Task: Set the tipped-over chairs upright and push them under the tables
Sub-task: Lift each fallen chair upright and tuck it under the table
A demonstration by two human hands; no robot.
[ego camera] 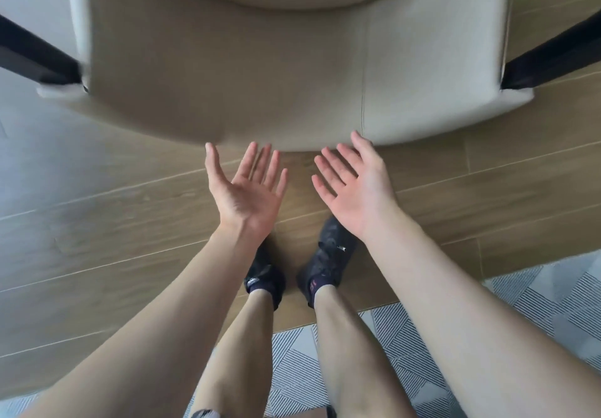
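Note:
A beige upholstered chair point(279, 72) fills the upper half of the head view, its curved back facing me and its round seat cushion at the top edge. Dark legs stick out at its left point(35, 53) and right point(553, 56). My left hand point(247, 186) is palm up with fingers spread, just below the chair back's lower edge and not touching it. My right hand point(351, 186) is likewise palm up and open, its fingertips close to the same edge. Neither hand holds anything.
Wood-plank floor point(97, 209) lies under the chair and around my feet in dark shoes point(328, 255). A grey striped geometric rug point(536, 300) covers the floor at the lower right and behind my legs.

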